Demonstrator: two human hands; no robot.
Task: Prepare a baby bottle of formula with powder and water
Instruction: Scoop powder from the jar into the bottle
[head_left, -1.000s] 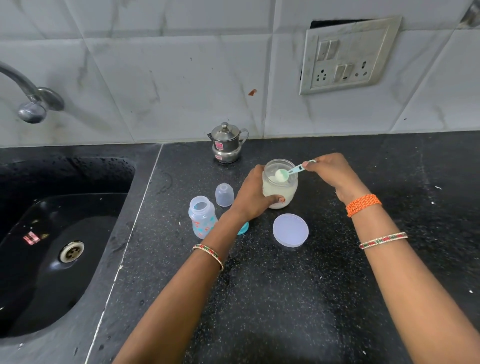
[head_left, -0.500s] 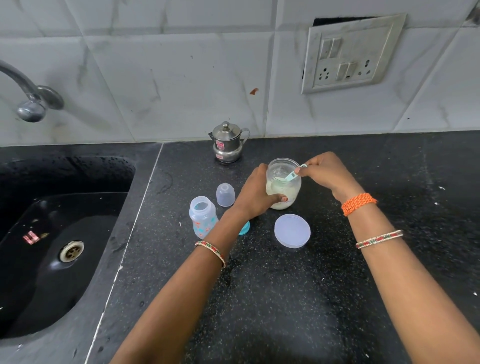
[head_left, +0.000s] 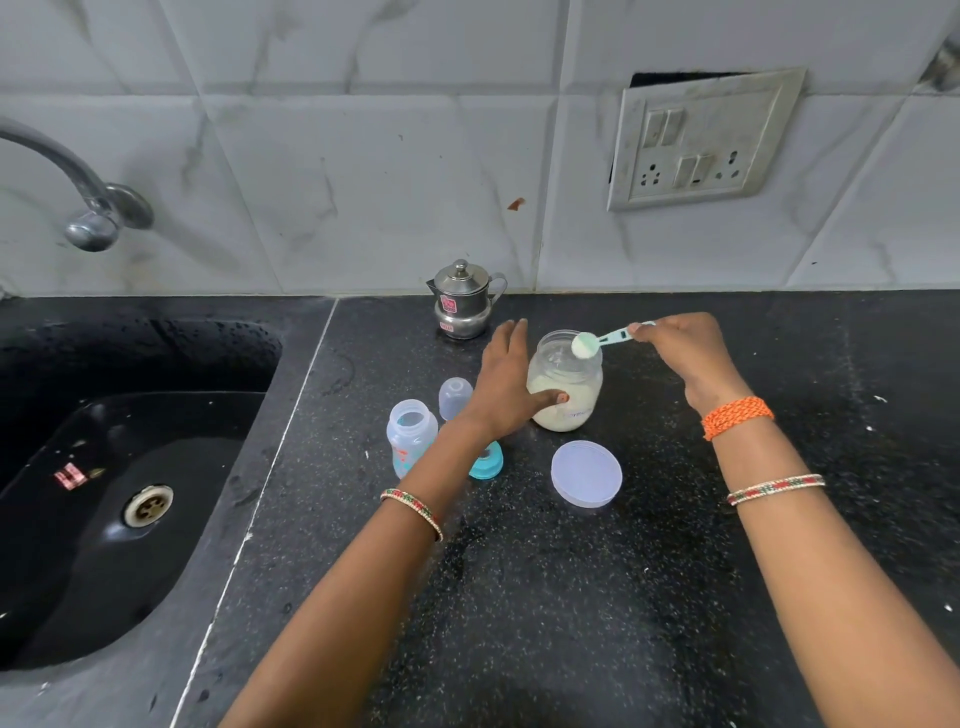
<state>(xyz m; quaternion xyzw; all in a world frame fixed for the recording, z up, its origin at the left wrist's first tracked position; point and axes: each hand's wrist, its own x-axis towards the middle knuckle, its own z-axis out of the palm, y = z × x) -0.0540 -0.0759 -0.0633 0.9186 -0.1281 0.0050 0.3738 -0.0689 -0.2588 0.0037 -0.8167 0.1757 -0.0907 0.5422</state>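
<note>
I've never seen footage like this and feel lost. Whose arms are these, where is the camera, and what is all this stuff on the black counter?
No machine here: a person wears a camera on the head, looking down at their own two arms. There is only this one view.

The right hand holds a small scoop heaped with powder over an open jar of formula powder. The left hand is open beside the jar, its thumb against the glass.

On the counter lie the jar's round lid, an open baby bottle, its clear cap and a teal ring partly hidden by the wrist. A small steel pot stands by the wall. To the left are a sink and a tap.
</note>
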